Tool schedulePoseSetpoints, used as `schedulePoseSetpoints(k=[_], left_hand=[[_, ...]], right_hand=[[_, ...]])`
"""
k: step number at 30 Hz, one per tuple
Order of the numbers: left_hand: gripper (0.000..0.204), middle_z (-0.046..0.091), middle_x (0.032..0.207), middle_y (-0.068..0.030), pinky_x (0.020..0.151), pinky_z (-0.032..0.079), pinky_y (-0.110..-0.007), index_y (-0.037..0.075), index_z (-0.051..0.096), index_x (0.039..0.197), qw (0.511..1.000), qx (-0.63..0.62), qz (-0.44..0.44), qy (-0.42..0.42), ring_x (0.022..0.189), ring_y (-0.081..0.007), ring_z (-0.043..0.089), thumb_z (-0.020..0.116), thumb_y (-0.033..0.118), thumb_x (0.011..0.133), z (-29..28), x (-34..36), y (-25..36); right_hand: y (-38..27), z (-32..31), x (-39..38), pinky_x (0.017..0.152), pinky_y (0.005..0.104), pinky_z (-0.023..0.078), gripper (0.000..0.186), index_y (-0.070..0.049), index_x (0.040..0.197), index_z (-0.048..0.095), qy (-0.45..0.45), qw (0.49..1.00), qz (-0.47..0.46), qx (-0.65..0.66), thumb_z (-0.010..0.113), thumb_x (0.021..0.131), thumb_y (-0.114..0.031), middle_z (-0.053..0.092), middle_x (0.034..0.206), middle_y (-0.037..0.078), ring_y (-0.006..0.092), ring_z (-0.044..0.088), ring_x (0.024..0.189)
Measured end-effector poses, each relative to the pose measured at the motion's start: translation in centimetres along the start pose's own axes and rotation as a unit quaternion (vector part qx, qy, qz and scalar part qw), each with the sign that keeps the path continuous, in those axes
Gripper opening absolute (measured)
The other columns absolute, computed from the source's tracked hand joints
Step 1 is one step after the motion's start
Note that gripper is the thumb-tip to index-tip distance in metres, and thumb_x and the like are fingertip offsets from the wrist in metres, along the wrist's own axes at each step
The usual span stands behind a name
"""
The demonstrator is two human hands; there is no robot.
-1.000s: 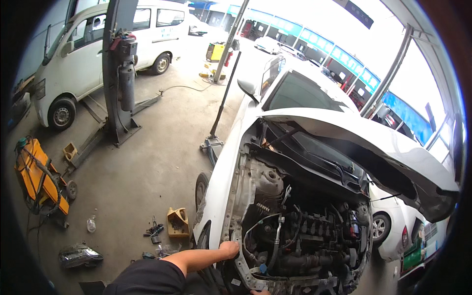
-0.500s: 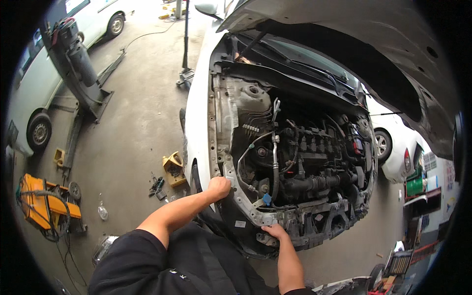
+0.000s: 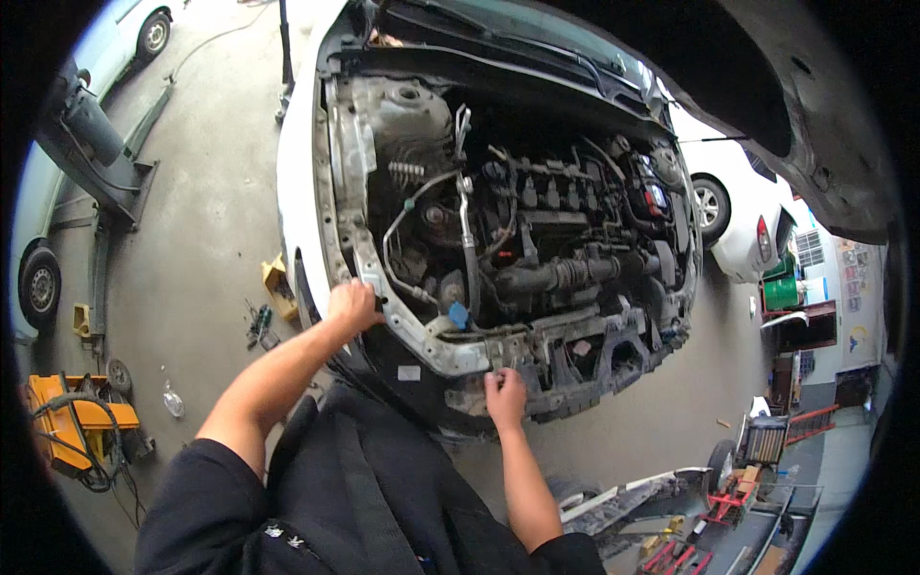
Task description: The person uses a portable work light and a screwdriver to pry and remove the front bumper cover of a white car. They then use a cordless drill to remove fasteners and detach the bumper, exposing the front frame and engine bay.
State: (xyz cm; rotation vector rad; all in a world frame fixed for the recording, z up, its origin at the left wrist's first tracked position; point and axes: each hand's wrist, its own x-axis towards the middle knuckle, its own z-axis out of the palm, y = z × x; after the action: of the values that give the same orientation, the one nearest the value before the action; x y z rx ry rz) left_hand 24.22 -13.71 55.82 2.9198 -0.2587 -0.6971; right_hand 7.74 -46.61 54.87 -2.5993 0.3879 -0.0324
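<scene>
A white car stands before me with its hood (image 3: 767, 86) raised and its engine (image 3: 556, 211) bare. My left hand (image 3: 353, 307) is closed over the metal edge of the front corner, beside the pale metal support panel (image 3: 422, 337). Farther right, my right hand (image 3: 505, 396) has its fingers curled and thumb pressed in, just in front of that panel's inner end. What it pinches, if anything, is too small to make out. Between the hands lies the black front part (image 3: 383, 359) with a small white label. A blue cap (image 3: 458, 314) sits behind the panel.
At left are a lift post (image 3: 91, 144), a yellow machine with cables (image 3: 86, 417) and a yellow container (image 3: 280, 287) beside loose dark parts. A removed bumper (image 3: 642, 498) lies at lower right, near red metal stands. Another white car (image 3: 728, 201) stands behind.
My view has swung right and downward, so the car sits higher and farther left. The right hand's fingers have curled in more; the left hand stays on the corner edge.
</scene>
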Motion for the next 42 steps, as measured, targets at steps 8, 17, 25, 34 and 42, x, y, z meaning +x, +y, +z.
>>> schedulePoseSetpoints(k=[8,17,25,34,42], left_hand=[[0.081,0.059,0.109,-0.0177,0.078,0.054,-0.04,-0.002,0.054,0.116,1.0,0.019,0.012,0.009,0.093,-0.0315,0.066,0.077,0.057,0.066,-0.6,-1.0,1.4],[0.079,0.06,0.114,-0.0197,0.085,0.052,-0.041,-0.002,0.054,0.114,0.997,0.075,0.0,0.002,0.104,-0.0338,0.063,0.071,0.062,0.07,0.0,0.3,2.0],[0.079,0.056,0.112,-0.029,0.089,0.048,-0.046,-0.007,0.049,0.115,0.995,0.082,-0.011,0.062,0.106,-0.04,0.058,0.075,0.052,0.069,3.1,1.0,0.7],[0.084,0.061,0.108,-0.0287,0.093,0.046,-0.044,-0.01,0.052,0.112,0.992,0.13,-0.005,0.002,0.104,-0.0417,0.059,0.072,0.059,0.07,3.3,2.6,1.0],[0.067,0.067,0.094,-0.0251,0.082,0.05,-0.045,-0.007,0.062,0.095,0.996,0.087,0.017,-0.026,0.09,-0.0392,0.065,0.07,0.057,0.074,1.4,2.1,-0.2]], right_hand=[[7.6,2.7,-13.0,0.074,0.0437,0.048,0.03,0.003,0.096,0.062,-0.012,0.972,0.189,0.136,0.06,0.086,-0.025,0.066,0.089,0.02,0.0371,0.063,0.083],[14.1,6.3,-13.0,0.075,0.0507,0.048,0.038,0.003,0.105,0.06,0.043,0.835,0.511,0.198,0.059,0.089,-0.032,0.064,0.089,0.018,0.0359,0.062,0.088],[17.3,9.9,-13.3,0.069,0.047,0.055,0.077,0.006,0.13,0.043,-0.003,0.647,0.594,0.477,0.068,0.082,-0.049,0.058,0.111,0.015,0.0307,0.062,0.087],[21.7,17.5,-14.6,0.097,0.049,0.04,0.097,0.001,0.143,0.033,0.101,0.49,0.467,0.73,0.069,0.078,-0.06,0.037,0.147,0.012,0.031,0.042,0.128],[21.3,17.1,-14.6,0.106,0.0432,0.036,0.086,-0.002,0.142,0.038,0.126,0.4,0.456,0.785,0.054,0.086,-0.065,0.046,0.141,0.013,0.0302,0.044,0.128]])
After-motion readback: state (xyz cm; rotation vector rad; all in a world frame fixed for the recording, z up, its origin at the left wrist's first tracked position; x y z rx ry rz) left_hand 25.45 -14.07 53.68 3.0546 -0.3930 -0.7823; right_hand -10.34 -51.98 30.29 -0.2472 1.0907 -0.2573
